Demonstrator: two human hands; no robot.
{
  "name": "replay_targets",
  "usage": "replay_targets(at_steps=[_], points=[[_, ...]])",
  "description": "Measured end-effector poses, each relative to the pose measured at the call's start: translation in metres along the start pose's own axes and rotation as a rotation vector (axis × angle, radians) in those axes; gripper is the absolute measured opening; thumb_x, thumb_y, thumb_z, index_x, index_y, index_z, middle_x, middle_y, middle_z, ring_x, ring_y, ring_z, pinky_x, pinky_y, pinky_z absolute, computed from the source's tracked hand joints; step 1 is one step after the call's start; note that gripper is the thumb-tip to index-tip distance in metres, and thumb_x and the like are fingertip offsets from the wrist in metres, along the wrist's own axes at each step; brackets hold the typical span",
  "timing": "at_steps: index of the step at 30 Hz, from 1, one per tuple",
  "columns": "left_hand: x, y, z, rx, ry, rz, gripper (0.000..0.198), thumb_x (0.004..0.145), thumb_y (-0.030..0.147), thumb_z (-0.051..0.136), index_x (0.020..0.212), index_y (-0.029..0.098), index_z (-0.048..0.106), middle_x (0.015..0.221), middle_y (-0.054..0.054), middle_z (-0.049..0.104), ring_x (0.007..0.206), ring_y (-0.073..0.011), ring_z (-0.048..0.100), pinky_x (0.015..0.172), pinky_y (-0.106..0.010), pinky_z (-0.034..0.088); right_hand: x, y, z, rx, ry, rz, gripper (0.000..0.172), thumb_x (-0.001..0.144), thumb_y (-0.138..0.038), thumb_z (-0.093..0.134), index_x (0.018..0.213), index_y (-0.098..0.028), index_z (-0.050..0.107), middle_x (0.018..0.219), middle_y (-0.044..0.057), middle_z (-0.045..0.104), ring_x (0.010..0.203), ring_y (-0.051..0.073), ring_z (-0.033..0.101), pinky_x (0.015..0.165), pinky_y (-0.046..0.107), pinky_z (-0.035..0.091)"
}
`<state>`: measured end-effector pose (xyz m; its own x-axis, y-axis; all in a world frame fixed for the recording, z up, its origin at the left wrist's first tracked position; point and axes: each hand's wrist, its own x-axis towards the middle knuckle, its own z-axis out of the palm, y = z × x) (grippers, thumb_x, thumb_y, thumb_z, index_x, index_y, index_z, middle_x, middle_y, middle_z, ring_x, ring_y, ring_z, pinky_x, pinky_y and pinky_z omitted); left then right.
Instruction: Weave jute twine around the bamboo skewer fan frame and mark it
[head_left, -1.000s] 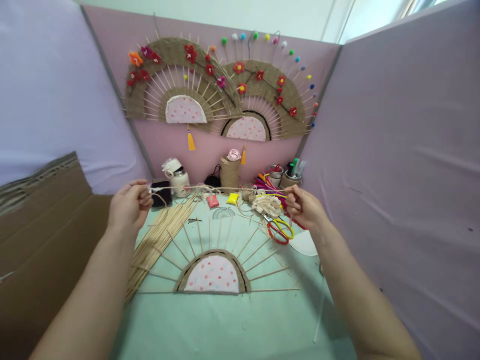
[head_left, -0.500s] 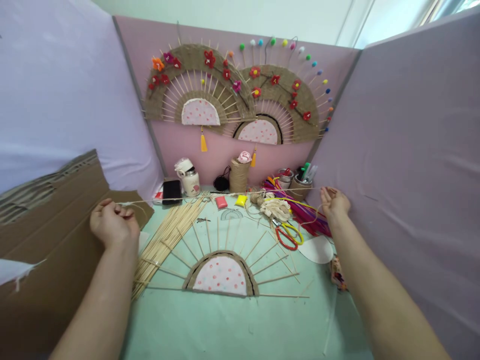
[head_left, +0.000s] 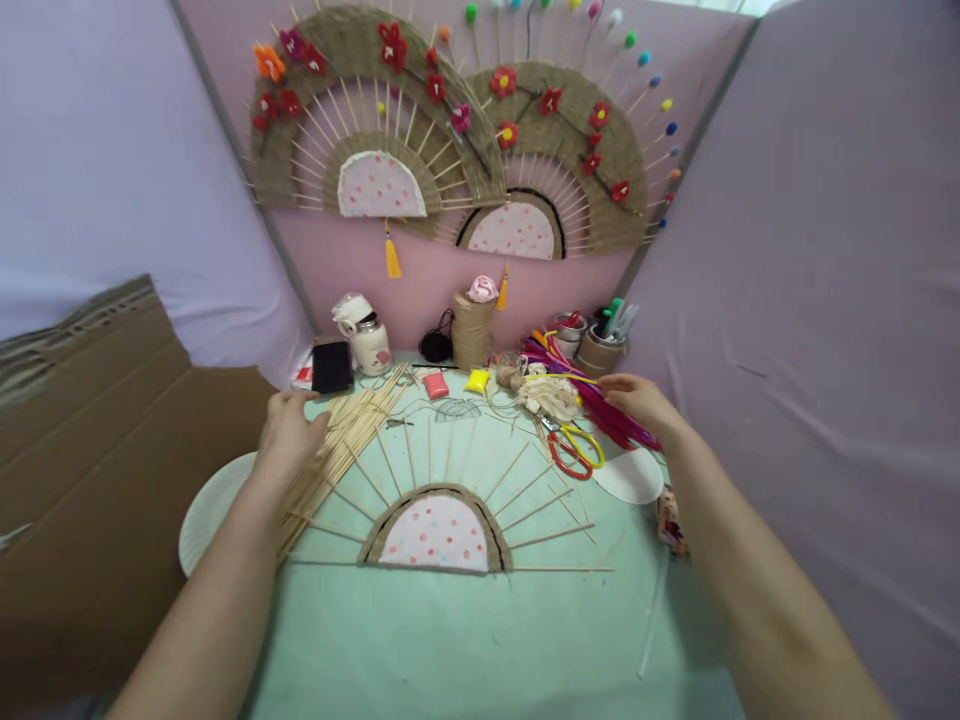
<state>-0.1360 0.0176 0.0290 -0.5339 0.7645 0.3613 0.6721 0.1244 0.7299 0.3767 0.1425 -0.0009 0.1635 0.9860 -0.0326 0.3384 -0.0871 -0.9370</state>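
Observation:
My left hand [head_left: 291,432] is over the bundle of thin bamboo sticks [head_left: 345,440], fingers bent toward the thumb. At the right, my right hand [head_left: 641,402] is closed at the fingertips beside the purple and red pipe cleaners [head_left: 611,415]. What either hand pinches is too small to make out. A thin slack strand of twine [head_left: 424,404] shows faintly between the hands; I cannot follow its ends. Below lies a half-round cardboard fan base [head_left: 376,540] with a dotted pink-white centre [head_left: 435,535]. Sticks [head_left: 351,502] radiate from it.
Red-and-yellow scissors [head_left: 571,452] and a white disc [head_left: 631,474] lie at right. A paper plate [head_left: 206,505] and cardboard [head_left: 97,480] are left. A bottle [head_left: 369,345], a twine spool [head_left: 472,335] and pen pots [head_left: 600,352] stand behind. Finished fans [head_left: 592,190] hang on the pink board.
Both hands have come inward, closer together. The twine stretched taut between them is now slack and hardly visible. The view has tipped downward, and a paper plate shows at left.

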Motion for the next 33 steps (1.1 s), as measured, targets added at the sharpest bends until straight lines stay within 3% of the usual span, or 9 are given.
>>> replay_targets(at_steps=[3, 6, 8, 12, 16, 20, 25, 29, 33], points=[[-0.001, 0.018, 0.020, -0.025, -0.056, 0.122, 0.022, 0.059, 0.013, 0.070, 0.080, 0.020, 0.068, 0.083, -0.003, 0.058, 0.061, -0.0152, 0.048, 0.074, -0.028, 0.041, -0.006, -0.007, -0.003, -0.281, 0.114, -0.133, 0.030, 0.063, -0.001, 0.054, 0.085, -0.015, 0.069, 0.087, 0.008, 0.071, 0.078, 0.018, 0.064, 0.083, 0.036, 0.049], [-0.002, 0.047, 0.054, -0.036, -0.218, 0.204, 0.016, 0.064, 0.014, 0.066, 0.079, 0.021, 0.069, 0.079, -0.004, 0.063, 0.062, -0.0168, 0.052, 0.073, -0.029, 0.042, -0.013, -0.022, 0.010, -0.455, 0.222, -0.369, 0.032, 0.071, -0.006, 0.047, 0.093, -0.016, 0.068, 0.097, 0.010, 0.069, 0.088, 0.022, 0.063, 0.088, 0.040, 0.046], [-0.006, 0.068, 0.085, -0.024, -0.342, 0.299, 0.015, 0.067, 0.015, 0.064, 0.080, 0.021, 0.070, 0.084, -0.006, 0.066, 0.068, -0.0189, 0.057, 0.076, -0.031, 0.043, -0.018, -0.033, 0.029, -0.508, 0.161, -0.555, 0.030, 0.077, -0.012, 0.047, 0.100, -0.016, 0.067, 0.101, 0.011, 0.068, 0.091, 0.023, 0.062, 0.087, 0.040, 0.046], [-0.019, 0.100, 0.149, -0.002, -0.633, 0.458, 0.021, 0.072, 0.014, 0.058, 0.089, 0.016, 0.070, 0.097, -0.012, 0.068, 0.091, -0.0247, 0.061, 0.089, -0.036, 0.042, -0.021, -0.044, 0.075, -0.698, -0.116, -0.866, 0.023, 0.082, -0.017, 0.052, 0.100, -0.016, 0.066, 0.107, 0.012, 0.065, 0.101, 0.026, 0.055, 0.092, 0.041, 0.040], [-0.036, 0.118, 0.198, -0.027, -0.722, 0.468, 0.030, 0.074, 0.014, 0.057, 0.102, 0.011, 0.068, 0.111, -0.016, 0.066, 0.107, -0.0276, 0.058, 0.095, -0.039, 0.039, -0.014, -0.039, 0.109, -0.951, -0.176, -0.854, 0.024, 0.084, -0.020, 0.053, 0.105, -0.019, 0.065, 0.115, 0.012, 0.061, 0.106, 0.028, 0.046, 0.085, 0.039, 0.039], [-0.046, 0.125, 0.224, -0.073, -0.727, 0.423, 0.033, 0.077, 0.018, 0.057, 0.109, 0.010, 0.065, 0.111, -0.016, 0.066, 0.107, -0.0269, 0.059, 0.093, -0.038, 0.041, -0.008, -0.034, 0.121, -1.073, -0.171, -0.832, 0.021, 0.088, -0.021, 0.050, 0.100, -0.019, 0.067, 0.115, 0.013, 0.061, 0.105, 0.028, 0.043, 0.082, 0.038, 0.036], [-0.048, 0.130, 0.224, -0.167, -0.750, 0.394, 0.024, 0.084, 0.025, 0.052, 0.097, 0.015, 0.069, 0.097, -0.007, 0.071, 0.089, -0.0194, 0.064, 0.081, -0.029, 0.046, -0.017, -0.041, 0.115, -0.941, -0.106, -0.879, 0.015, 0.087, -0.023, 0.054, 0.088, -0.020, 0.068, 0.102, 0.009, 0.067, 0.104, 0.025, 0.046, 0.090, 0.038, 0.030], [-0.047, 0.131, 0.195, -0.314, -0.650, 0.484, 0.016, 0.083, 0.025, 0.054, 0.083, 0.018, 0.068, 0.086, -0.003, 0.070, 0.083, -0.0170, 0.062, 0.078, -0.027, 0.045, -0.036, -0.053, 0.102, -0.768, -0.103, -0.859, 0.010, 0.087, -0.024, 0.056, 0.087, -0.021, 0.066, 0.085, 0.005, 0.069, 0.091, 0.022, 0.055, 0.095, 0.040, 0.026], [-0.052, 0.125, 0.156, -0.292, -0.561, 0.645, 0.012, 0.084, 0.027, 0.057, 0.081, 0.019, 0.066, 0.084, -0.004, 0.069, 0.083, -0.0180, 0.061, 0.081, -0.032, 0.043, -0.060, -0.060, 0.092, -0.575, -0.152, -0.837, 0.007, 0.084, -0.029, 0.063, 0.083, -0.022, 0.065, 0.085, 0.003, 0.069, 0.088, 0.020, 0.056, 0.088, 0.037, 0.029]])
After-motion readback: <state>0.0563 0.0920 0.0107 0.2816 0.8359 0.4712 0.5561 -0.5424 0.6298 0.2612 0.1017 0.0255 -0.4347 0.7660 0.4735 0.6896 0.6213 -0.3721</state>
